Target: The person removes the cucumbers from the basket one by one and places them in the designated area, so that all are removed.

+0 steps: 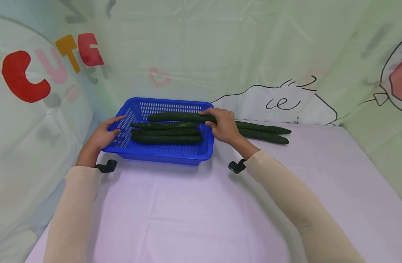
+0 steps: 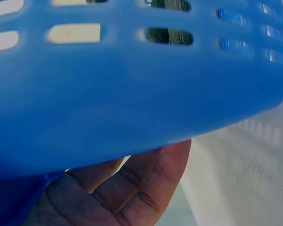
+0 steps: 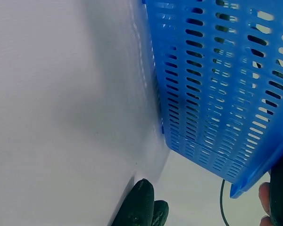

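A blue plastic basket (image 1: 158, 156) with slotted walls stands on the table. My left hand (image 1: 101, 138) grips its left end, thumb over the rim; in the left wrist view, fingers (image 2: 153, 188) show against the outside of the basket. Over the right rim, my right hand (image 1: 224, 125) holds a long dark green cucumber (image 1: 177, 117) by its right end; its other end reaches along the back of the basket. Three more cucumbers (image 1: 168, 140) lie side by side inside. Two cucumbers (image 1: 266, 136) rest on the table to the right, their near ends hidden behind the right hand.
A pale cloth covers the table (image 1: 174, 212). Printed fabric walls (image 1: 194, 47) stand close behind the basket and on its left. Each wrist carries a small black camera (image 1: 237, 167).
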The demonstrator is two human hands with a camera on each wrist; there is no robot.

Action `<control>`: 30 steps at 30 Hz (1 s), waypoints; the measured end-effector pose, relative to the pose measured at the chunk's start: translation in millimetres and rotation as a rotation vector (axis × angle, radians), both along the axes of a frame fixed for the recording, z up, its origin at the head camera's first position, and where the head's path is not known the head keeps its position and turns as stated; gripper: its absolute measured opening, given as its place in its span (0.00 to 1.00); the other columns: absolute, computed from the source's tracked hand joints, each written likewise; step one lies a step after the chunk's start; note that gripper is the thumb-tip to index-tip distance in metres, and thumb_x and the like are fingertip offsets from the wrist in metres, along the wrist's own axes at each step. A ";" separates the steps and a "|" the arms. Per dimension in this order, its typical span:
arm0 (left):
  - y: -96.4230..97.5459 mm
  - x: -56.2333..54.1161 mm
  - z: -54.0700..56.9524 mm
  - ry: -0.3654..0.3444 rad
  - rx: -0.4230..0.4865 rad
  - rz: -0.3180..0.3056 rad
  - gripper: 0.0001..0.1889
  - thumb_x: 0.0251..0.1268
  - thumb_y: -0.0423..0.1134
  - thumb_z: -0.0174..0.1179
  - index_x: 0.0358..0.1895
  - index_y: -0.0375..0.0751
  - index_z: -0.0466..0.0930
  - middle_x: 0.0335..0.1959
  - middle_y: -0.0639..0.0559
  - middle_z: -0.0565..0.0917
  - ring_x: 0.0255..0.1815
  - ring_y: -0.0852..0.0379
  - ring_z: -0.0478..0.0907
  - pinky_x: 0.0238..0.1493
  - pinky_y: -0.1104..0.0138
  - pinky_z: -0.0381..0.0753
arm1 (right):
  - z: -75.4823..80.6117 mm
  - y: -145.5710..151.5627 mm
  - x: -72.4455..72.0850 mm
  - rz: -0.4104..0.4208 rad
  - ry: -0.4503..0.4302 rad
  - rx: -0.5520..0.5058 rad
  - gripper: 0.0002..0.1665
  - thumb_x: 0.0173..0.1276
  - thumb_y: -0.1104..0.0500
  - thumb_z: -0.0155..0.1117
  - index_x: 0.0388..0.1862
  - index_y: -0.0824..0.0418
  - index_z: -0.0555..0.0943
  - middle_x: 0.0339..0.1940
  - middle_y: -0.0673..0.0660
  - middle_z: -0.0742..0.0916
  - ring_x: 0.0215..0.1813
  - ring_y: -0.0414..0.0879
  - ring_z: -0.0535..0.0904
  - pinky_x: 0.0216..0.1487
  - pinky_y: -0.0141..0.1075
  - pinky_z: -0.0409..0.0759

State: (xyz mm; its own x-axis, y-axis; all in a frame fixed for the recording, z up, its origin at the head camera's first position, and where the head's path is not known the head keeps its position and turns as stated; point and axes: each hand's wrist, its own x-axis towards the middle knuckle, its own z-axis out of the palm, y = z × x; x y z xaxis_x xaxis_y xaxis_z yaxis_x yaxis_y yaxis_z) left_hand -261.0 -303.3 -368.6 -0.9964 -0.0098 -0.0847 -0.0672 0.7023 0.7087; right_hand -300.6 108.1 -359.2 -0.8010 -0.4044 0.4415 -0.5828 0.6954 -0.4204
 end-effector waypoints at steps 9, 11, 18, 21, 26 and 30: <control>-0.4 -0.4 0.8 -0.007 0.014 0.012 0.30 0.76 0.37 0.42 0.78 0.58 0.53 0.80 0.33 0.47 0.76 0.26 0.52 0.69 0.33 0.57 | 1.6 5.2 8.7 0.020 -0.003 -0.005 0.19 0.70 0.60 0.62 0.59 0.48 0.82 0.57 0.57 0.86 0.60 0.56 0.78 0.56 0.56 0.65; -0.1 -0.5 0.0 -0.004 0.022 0.011 0.30 0.76 0.36 0.42 0.78 0.58 0.53 0.80 0.33 0.47 0.75 0.26 0.53 0.69 0.33 0.57 | 1.5 7.0 11.1 0.018 -0.004 -0.005 0.19 0.70 0.60 0.62 0.59 0.48 0.82 0.57 0.57 0.86 0.61 0.56 0.78 0.57 0.57 0.65; 0.6 0.2 0.9 -0.009 0.028 0.010 0.30 0.76 0.36 0.42 0.79 0.57 0.52 0.80 0.33 0.47 0.76 0.26 0.52 0.69 0.32 0.56 | 5.4 19.9 19.8 0.032 0.009 -0.016 0.20 0.70 0.61 0.63 0.59 0.50 0.82 0.58 0.56 0.86 0.61 0.56 0.79 0.56 0.58 0.65; 0.9 -0.3 0.9 -0.014 0.027 0.014 0.30 0.76 0.36 0.42 0.79 0.58 0.52 0.80 0.33 0.46 0.76 0.26 0.51 0.69 0.32 0.56 | 6.6 27.0 21.9 0.035 0.015 -0.033 0.20 0.69 0.63 0.63 0.59 0.51 0.82 0.58 0.56 0.86 0.62 0.55 0.79 0.55 0.57 0.64; 0.2 -0.8 0.0 -0.013 0.031 0.011 0.30 0.76 0.36 0.42 0.79 0.57 0.52 0.80 0.33 0.47 0.76 0.25 0.51 0.69 0.32 0.56 | 7.7 37.3 25.0 0.022 0.003 -0.060 0.20 0.68 0.64 0.64 0.58 0.51 0.82 0.58 0.56 0.86 0.64 0.54 0.79 0.56 0.58 0.64; 0.4 -0.7 -0.6 -0.017 0.028 0.013 0.30 0.76 0.36 0.42 0.78 0.58 0.53 0.80 0.34 0.47 0.77 0.26 0.49 0.69 0.31 0.54 | 7.7 45.3 28.0 0.015 0.003 -0.065 0.20 0.67 0.64 0.64 0.57 0.51 0.83 0.57 0.56 0.87 0.63 0.55 0.79 0.56 0.59 0.63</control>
State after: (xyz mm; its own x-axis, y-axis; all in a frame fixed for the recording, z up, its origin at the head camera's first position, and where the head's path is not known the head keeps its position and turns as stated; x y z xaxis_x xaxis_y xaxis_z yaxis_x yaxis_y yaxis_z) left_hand -261.7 -302.8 -369.2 -0.9946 -0.0200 -0.1020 -0.0882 0.6814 0.7266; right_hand -272.6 153.4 -351.5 -0.7941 -0.3866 0.4690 -0.5938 0.6583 -0.4627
